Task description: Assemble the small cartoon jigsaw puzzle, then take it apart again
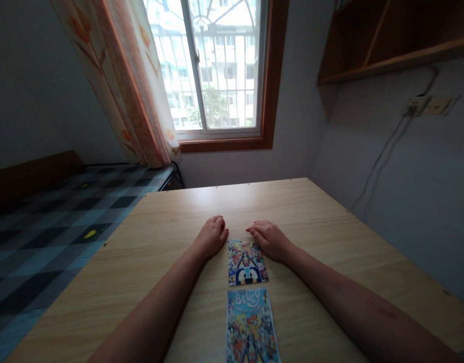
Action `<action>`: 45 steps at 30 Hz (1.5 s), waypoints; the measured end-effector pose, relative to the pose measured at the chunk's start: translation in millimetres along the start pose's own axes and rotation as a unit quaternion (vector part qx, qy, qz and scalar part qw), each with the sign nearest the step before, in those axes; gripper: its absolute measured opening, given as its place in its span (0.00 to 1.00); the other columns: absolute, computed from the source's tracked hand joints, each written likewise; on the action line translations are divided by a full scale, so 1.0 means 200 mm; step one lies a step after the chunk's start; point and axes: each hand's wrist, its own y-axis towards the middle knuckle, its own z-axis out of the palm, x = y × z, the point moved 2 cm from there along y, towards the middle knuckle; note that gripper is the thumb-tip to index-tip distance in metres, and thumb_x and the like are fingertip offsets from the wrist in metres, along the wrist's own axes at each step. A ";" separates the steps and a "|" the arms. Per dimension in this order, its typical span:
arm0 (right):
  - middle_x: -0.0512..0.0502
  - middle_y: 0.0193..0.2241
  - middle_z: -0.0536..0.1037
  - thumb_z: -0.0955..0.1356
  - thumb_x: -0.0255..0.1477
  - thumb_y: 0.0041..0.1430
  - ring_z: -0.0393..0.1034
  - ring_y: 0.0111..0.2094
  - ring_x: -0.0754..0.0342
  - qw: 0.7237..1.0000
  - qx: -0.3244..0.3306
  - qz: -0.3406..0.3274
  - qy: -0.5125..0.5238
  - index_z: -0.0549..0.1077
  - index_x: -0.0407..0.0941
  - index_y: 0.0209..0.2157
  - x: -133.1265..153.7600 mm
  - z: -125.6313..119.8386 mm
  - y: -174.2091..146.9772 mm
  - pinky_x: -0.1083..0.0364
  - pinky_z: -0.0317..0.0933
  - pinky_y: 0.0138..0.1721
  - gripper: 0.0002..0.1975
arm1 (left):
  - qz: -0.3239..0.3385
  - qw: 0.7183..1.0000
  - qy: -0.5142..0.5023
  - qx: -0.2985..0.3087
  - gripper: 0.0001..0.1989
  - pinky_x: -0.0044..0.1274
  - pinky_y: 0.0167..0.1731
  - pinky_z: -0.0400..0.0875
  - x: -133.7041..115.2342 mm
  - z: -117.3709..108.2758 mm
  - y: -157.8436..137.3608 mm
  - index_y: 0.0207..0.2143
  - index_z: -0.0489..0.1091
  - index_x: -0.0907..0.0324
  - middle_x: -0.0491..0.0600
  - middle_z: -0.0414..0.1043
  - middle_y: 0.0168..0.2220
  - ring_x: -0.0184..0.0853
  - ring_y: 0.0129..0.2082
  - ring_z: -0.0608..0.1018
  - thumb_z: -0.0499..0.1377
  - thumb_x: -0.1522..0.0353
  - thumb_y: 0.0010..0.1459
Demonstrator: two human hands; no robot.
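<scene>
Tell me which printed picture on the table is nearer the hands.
The upper picture, with the large dog face, its top edge beside the left hand and right hand. The lower picture, titled "Bluey", lies farther from both hands.

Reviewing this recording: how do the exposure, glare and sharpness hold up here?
Head view: the window is bright and washed out, while the wall shelf sits in shadow; pale glare lies on the far part of the table. Same head view: the lower card looks soft, its small lettering hard to read; the upper card looks somewhat crisper.
</scene>
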 end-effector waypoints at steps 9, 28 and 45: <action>0.44 0.43 0.81 0.61 0.32 0.71 0.71 0.51 0.49 0.999 0.019 -0.043 0.011 0.80 0.46 0.42 0.03 -0.01 0.00 0.48 0.58 0.59 0.16 | 0.025 0.999 -0.020 -0.010 0.13 0.34 0.53 0.70 0.03 0.02 -0.01 0.42 0.71 0.60 0.57 0.74 0.46 0.42 0.49 0.75 0.50 0.75 0.60; 0.47 0.39 0.78 0.74 0.31 0.57 0.70 0.47 0.50 0.997 0.050 -0.052 -0.023 0.74 0.45 0.34 0.05 -0.07 -0.04 0.51 0.59 0.55 0.06 | -0.019 0.974 0.159 0.159 0.12 0.30 0.44 0.71 -0.39 -0.10 -0.06 0.34 0.78 0.62 0.58 0.77 0.38 0.42 0.41 0.78 0.53 0.73 0.63; 0.43 0.41 0.78 0.70 0.38 0.62 0.70 0.44 0.50 0.981 0.145 0.029 -0.128 0.80 0.46 0.45 0.17 -0.17 -0.07 0.55 0.58 0.45 0.14 | -0.051 0.980 0.109 0.156 0.08 0.29 0.42 0.70 -0.29 -0.05 -0.04 0.37 0.78 0.58 0.53 0.78 0.41 0.42 0.44 0.78 0.58 0.70 0.59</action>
